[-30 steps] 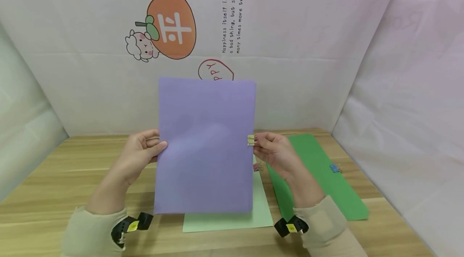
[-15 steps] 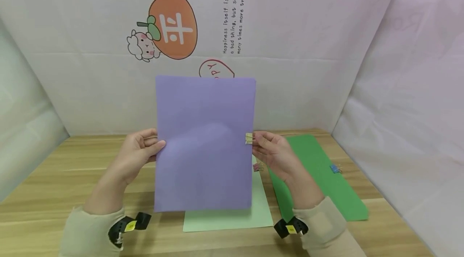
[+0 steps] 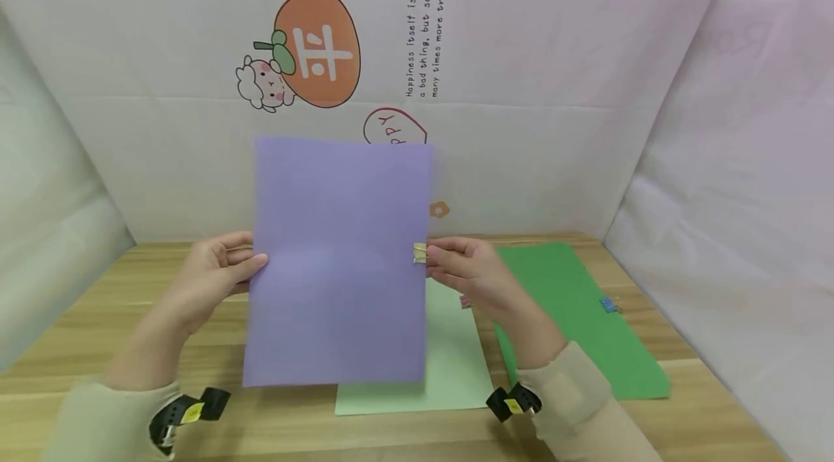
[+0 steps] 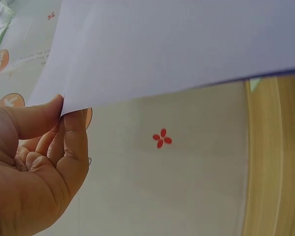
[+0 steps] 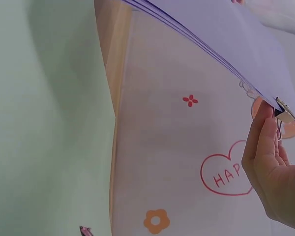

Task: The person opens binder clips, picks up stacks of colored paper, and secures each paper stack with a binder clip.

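Note:
A stack of purple paper (image 3: pixel 339 266) stands upright in the air in the head view; several sheet edges (image 5: pixel 196 39) show in the right wrist view. My left hand (image 3: pixel 211 274) pinches its left edge between thumb and fingers, also seen by the left wrist camera, where the hand (image 4: pixel 39 162) grips the paper's border (image 4: pixel 137 59). Clamped on the right edge is a pale yellow binder clip (image 3: pixel 420 253). My right hand (image 3: pixel 472 275) holds this clip by its wire handles, fingertips close against the paper edge.
Light green paper (image 3: pixel 456 353) lies on the wooden table (image 3: pixel 287 426), partly behind the purple stack, with a pink binder clip (image 3: pixel 465 301) at its edge. Green paper (image 3: pixel 586 324) with a blue binder clip (image 3: pixel 609 304) lies at right. A printed white cloth (image 3: pixel 521 158) hangs behind.
Both hands have moved left with the purple paper and its yellow clip, uncovering more of the light green paper. The grip of each hand looks the same.

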### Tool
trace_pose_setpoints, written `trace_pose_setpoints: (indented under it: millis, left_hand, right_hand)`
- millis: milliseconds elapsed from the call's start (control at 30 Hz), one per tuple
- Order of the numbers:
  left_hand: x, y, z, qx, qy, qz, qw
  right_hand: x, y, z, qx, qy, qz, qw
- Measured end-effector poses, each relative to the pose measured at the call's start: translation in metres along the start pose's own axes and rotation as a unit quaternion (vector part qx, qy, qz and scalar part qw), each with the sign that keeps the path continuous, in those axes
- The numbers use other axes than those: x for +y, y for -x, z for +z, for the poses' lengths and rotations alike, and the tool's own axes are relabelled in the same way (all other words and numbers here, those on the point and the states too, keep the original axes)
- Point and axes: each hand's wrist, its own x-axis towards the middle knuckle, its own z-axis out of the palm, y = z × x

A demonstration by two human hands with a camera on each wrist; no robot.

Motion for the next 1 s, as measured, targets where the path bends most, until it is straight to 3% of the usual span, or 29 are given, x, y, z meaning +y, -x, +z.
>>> trace_pose_setpoints:
  millis: [433,767,1000]
  left_hand:
    - [-0.018,0.004,-0.036,0.003,-0.055,-0.021,0.9983]
    - [-0.035,0.005,-0.062,-0.004,-0.105,-0.044,0.9935]
    - [-0.055,0.004,-0.081,-0.005,-0.129,-0.084,0.9881]
  right_hand:
    - [0.000,-0.029,0.035,-0.011,-0.015,0.019,1.000]
    - [0.019,-0.056,0.063,-0.024,-0.010,0.048,0.999]
    - [0.035,-0.074,0.088,-0.026,-0.015,0.073,0.997]
